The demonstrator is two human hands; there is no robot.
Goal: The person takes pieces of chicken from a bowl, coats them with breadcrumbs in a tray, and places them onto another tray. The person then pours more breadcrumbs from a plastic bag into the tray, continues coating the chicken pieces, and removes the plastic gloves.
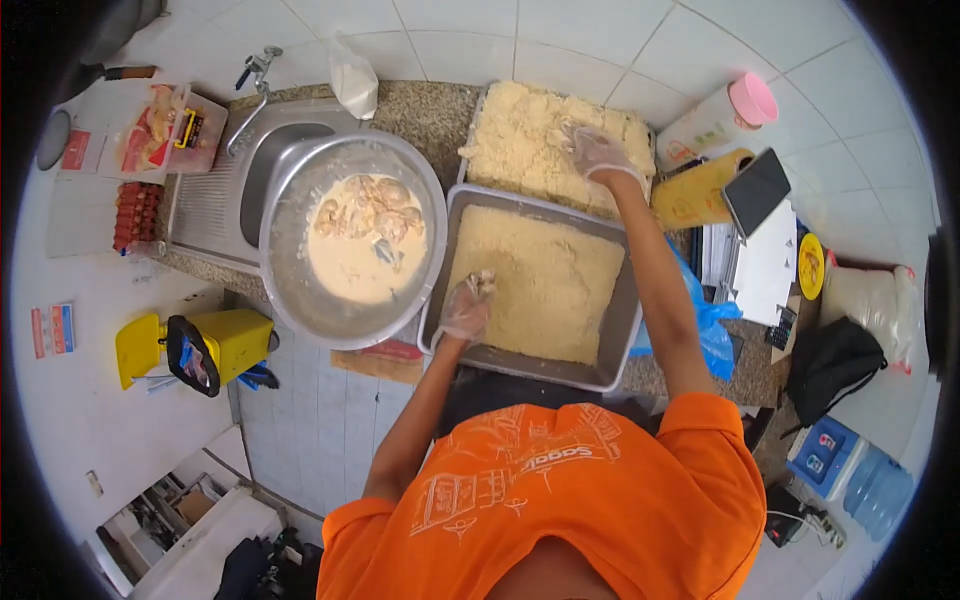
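Note:
Both my hands wear clear plastic gloves. My left hand (pixel 468 308) is at the left side of the front grey tray (pixel 628 335), over a layer of fine yellowish crumbs (pixel 545 290). Its fingertips are bunched together and coated; what they hold, if anything, is too small to name. Stretched toward the back tray, my right hand (pixel 597 155) touches its heaped, coarser crumb coating (pixel 530 130) with loosely extended fingers. Left of the trays, a big metal bowl (pixel 285 290) holds pale creamy liquid (pixel 345 275) with raw-looking meat pieces (pixel 375 210) in it.
A sink (pixel 265 180) with a tap (pixel 262 65) lies left of the bowl, beside egg trays (pixel 137 215) and a tub of meat (pixel 200 130). Right of the trays are a blue plastic bag (pixel 705 310), a phone (pixel 757 192) and papers (pixel 765 260). A yellow bin (pixel 235 340) stands lower left.

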